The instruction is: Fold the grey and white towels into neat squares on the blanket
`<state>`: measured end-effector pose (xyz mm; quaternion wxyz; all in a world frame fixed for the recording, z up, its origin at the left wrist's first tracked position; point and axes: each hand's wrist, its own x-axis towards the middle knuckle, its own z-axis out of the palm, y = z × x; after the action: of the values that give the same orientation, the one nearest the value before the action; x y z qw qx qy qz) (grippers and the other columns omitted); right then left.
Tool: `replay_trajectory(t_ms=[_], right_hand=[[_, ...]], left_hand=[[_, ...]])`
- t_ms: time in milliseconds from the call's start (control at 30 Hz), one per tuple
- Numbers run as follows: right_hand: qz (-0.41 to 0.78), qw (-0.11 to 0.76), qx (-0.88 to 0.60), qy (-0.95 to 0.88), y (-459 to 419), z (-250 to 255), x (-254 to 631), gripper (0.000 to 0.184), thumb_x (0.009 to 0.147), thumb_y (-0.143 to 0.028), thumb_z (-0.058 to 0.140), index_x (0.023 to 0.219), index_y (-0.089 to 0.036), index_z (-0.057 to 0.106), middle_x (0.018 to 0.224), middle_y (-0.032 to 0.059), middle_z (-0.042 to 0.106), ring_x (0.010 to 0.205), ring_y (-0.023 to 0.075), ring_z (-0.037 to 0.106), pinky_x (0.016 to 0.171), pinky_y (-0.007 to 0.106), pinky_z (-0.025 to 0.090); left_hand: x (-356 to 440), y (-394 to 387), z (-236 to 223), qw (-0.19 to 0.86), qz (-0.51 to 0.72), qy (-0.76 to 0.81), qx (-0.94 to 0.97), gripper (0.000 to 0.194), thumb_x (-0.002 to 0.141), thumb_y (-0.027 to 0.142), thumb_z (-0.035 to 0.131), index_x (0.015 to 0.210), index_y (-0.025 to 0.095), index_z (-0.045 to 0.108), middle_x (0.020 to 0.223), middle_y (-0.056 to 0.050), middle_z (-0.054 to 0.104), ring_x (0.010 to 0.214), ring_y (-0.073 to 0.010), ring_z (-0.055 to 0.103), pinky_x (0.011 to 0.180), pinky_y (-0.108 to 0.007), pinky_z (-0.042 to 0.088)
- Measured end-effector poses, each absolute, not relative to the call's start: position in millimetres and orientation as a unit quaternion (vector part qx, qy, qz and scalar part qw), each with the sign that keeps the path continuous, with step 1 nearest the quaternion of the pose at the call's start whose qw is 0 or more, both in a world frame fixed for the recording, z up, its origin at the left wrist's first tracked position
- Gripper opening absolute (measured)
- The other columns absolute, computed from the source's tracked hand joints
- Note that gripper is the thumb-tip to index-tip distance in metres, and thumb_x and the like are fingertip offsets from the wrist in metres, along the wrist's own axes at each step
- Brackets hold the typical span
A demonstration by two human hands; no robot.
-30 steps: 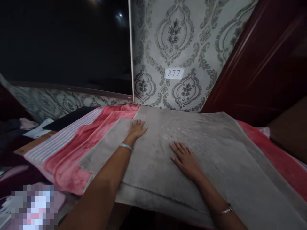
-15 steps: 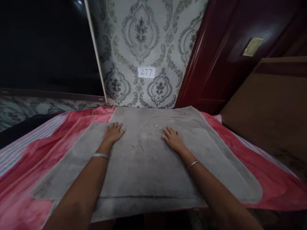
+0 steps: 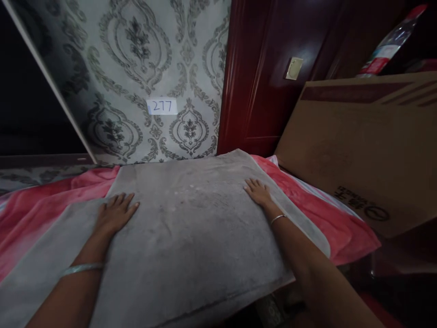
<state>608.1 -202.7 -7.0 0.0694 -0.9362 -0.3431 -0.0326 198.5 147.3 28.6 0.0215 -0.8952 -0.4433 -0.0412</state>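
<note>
A grey, fleecy cloth [image 3: 191,237] lies spread out, wide and nearly flat, with side parts reaching left and right like a garment. My left hand [image 3: 116,213] rests palm down near its left side, fingers spread. Toward the right side, my right hand [image 3: 258,192] also lies flat on the fabric, fingers stretched out. Neither hand grips anything. Beneath the grey cloth, a pink-red blanket [image 3: 303,196] shows along both sides. Small pale specks dot the grey surface between the hands.
A dark screen [image 3: 30,100] stands at the left against the patterned wallpaper [image 3: 136,41]. A paper label [image 3: 162,106] reads 277. On the right are a dark red door frame [image 3: 235,82], a large cardboard box [image 3: 355,136] and a plastic bottle [image 3: 389,48].
My view has turned right, bringing more of the box and the bottle into sight. My right hand has slid rightward over the grey cloth; my left hand stays near the left side.
</note>
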Motion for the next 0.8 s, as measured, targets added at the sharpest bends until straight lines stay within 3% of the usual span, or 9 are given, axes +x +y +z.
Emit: replay_trajectory(t_ms=[333, 500, 633, 800], right_hand=[[-0.017, 0.089, -0.956, -0.278, -247.9, -15.1, 635.4, 0.059, 0.107, -0.048, 0.018, 0.16, -0.025, 0.028, 0.166, 0.0074, 0.025, 0.152, 0.0265, 0.021, 0.12, 0.053, 0.02], [-0.005, 0.095, -0.964, -0.249, -238.7, 6.7, 605.0, 0.061, 0.106, -0.051, 0.021, 0.159, -0.022, 0.03, 0.166, 0.0136, 0.025, 0.152, 0.0333, 0.022, 0.116, 0.06, 0.026], [-0.061, 0.088, -0.914, -0.39, -229.9, 6.7, 539.5, 0.06, 0.104, -0.057, 0.028, 0.159, -0.032, 0.032, 0.168, 0.0067, 0.017, 0.154, 0.0323, 0.012, 0.12, 0.06, 0.016], [-0.003, 0.08, -0.869, -0.488, -244.5, -9.4, 491.2, 0.064, 0.104, -0.06, 0.024, 0.161, -0.032, 0.025, 0.168, 0.003, 0.018, 0.154, 0.0285, 0.015, 0.122, 0.053, 0.019]], left_hand=[[202.8, 146.2, 30.5, 0.055, -0.007, -0.446, -0.893, 0.064, 0.1, 0.045, 0.021, 0.158, 0.018, 0.032, 0.165, -0.013, 0.027, 0.153, -0.0309, 0.025, 0.119, -0.054, 0.027], [202.9, 141.0, 35.7, 0.058, -0.004, -0.445, -0.894, 0.065, 0.101, 0.044, 0.017, 0.158, 0.017, 0.03, 0.166, -0.014, 0.027, 0.153, -0.0303, 0.025, 0.119, -0.054, 0.026], [204.6, 139.9, 37.3, 0.065, 0.0, -0.444, -0.893, 0.067, 0.1, 0.046, 0.014, 0.158, 0.017, 0.031, 0.165, -0.013, 0.028, 0.152, -0.03, 0.026, 0.118, -0.053, 0.027], [206.6, 144.1, 34.0, 0.071, 0.003, -0.446, -0.892, 0.073, 0.098, 0.049, 0.002, 0.159, 0.018, 0.029, 0.166, -0.012, 0.027, 0.153, -0.0286, 0.024, 0.118, -0.051, 0.027]])
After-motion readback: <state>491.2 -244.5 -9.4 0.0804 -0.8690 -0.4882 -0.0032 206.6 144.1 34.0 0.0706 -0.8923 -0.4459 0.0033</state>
